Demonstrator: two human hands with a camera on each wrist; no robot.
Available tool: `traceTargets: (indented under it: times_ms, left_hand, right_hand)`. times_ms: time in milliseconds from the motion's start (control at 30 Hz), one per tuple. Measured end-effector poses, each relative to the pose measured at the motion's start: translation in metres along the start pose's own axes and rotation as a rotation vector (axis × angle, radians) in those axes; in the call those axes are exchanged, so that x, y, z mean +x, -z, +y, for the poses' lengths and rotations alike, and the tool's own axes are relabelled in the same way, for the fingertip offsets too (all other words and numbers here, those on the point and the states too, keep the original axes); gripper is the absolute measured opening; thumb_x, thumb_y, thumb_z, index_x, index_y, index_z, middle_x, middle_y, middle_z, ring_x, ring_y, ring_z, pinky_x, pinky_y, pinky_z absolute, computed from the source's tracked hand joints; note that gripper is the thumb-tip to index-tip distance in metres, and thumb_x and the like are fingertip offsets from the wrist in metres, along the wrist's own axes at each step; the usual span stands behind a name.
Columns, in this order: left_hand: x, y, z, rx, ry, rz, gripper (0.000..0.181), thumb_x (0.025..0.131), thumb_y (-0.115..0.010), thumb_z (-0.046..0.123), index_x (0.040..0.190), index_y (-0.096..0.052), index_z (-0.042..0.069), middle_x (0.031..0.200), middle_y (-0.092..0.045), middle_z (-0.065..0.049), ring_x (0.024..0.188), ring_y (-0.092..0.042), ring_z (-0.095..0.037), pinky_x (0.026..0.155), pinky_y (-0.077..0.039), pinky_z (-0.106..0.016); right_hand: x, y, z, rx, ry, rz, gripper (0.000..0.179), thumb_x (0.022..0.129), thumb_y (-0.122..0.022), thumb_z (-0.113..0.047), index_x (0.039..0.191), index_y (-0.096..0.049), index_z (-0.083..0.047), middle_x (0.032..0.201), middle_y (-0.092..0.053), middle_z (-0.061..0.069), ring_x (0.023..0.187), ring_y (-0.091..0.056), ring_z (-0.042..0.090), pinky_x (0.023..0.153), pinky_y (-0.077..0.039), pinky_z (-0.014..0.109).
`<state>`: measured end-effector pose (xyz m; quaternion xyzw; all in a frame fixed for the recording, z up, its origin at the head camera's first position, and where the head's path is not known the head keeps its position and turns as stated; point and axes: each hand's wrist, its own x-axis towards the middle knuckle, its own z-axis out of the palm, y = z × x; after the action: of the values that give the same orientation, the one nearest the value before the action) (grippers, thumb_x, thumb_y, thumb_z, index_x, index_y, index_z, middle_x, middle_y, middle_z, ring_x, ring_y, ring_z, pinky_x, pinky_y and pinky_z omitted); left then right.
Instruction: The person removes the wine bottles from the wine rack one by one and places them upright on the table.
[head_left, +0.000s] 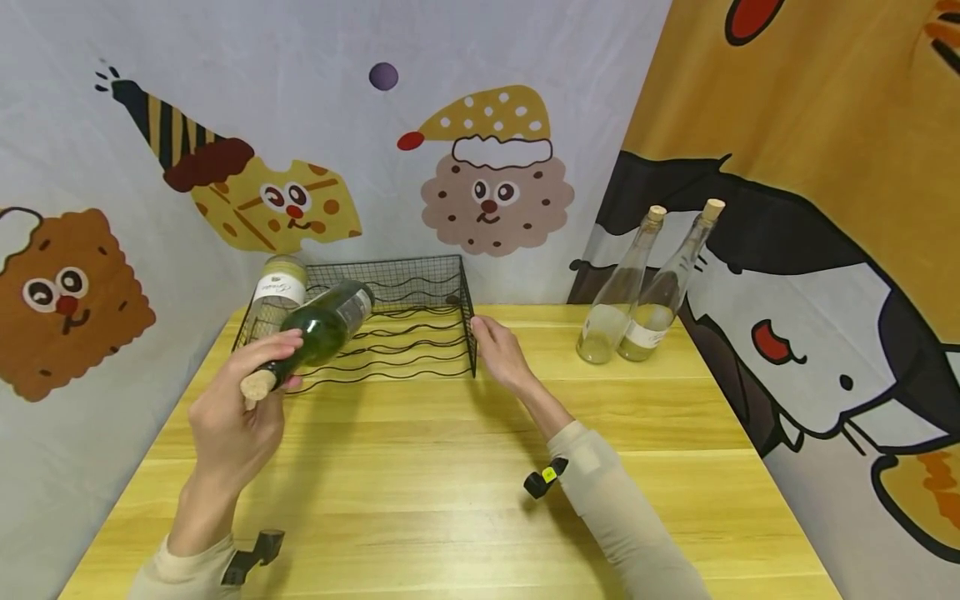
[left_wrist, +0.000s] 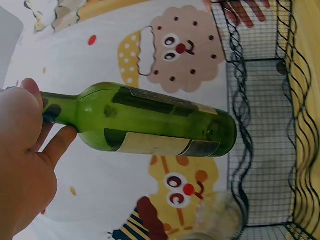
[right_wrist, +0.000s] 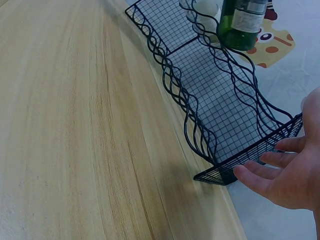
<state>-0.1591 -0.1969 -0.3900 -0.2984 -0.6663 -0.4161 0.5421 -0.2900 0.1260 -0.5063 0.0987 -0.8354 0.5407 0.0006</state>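
Note:
My left hand [head_left: 236, 421] grips a green wine bottle [head_left: 326, 325] by its corked neck. The bottle is tilted, its base pointing away over the left part of a black wire wine rack [head_left: 420, 273]. In the left wrist view, the green bottle [left_wrist: 165, 120] shows clear of the rack's wavy wires. At the rack's right end, my right hand [head_left: 501, 354] touches the outside of the mesh panel with extended fingers, seen also in the right wrist view [right_wrist: 285, 167]. A clear bottle with a white label [head_left: 281, 287] lies in the rack's leftmost part, its neck hidden behind my left hand.
Two clear corked bottles, one nearer [head_left: 609, 321] and one farther right [head_left: 652, 321], stand upright at the table's back right. The wooden table [head_left: 450, 500] meets a printed cloth backdrop [head_left: 360, 150] behind the rack.

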Motion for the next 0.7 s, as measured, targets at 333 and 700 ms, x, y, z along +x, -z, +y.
traceTargets:
  times_ms: [333, 700]
  left_hand:
    - [0.02, -0.003, 0.027, -0.212, -0.007, 0.07, 0.053, 0.105, -0.081, 0.025, 0.098, -0.065, -0.024, 0.098, -0.078, -0.033, 0.117, -0.083, -0.013, 0.108, -0.065, -0.023]
    - [0.026, -0.007, 0.043, -0.351, -0.027, 0.07, 0.053, 0.103, -0.082, 0.021, 0.098, -0.059, -0.027, 0.096, -0.074, -0.035, 0.113, -0.083, -0.017, 0.104, -0.067, -0.024]
  right_hand:
    - [0.0, 0.0, -0.001, 0.023, -0.006, -0.013, 0.068, 0.123, -0.035, -0.056, 0.167, -0.053, -0.008, 0.166, -0.06, 0.023, 0.154, -0.06, 0.044, 0.12, -0.061, 0.059]
    - [0.0, -0.001, 0.001, 0.02, -0.003, -0.011, 0.07, 0.123, -0.034, -0.056, 0.168, -0.052, -0.005, 0.166, -0.06, 0.022, 0.154, -0.06, 0.043, 0.118, -0.062, 0.058]
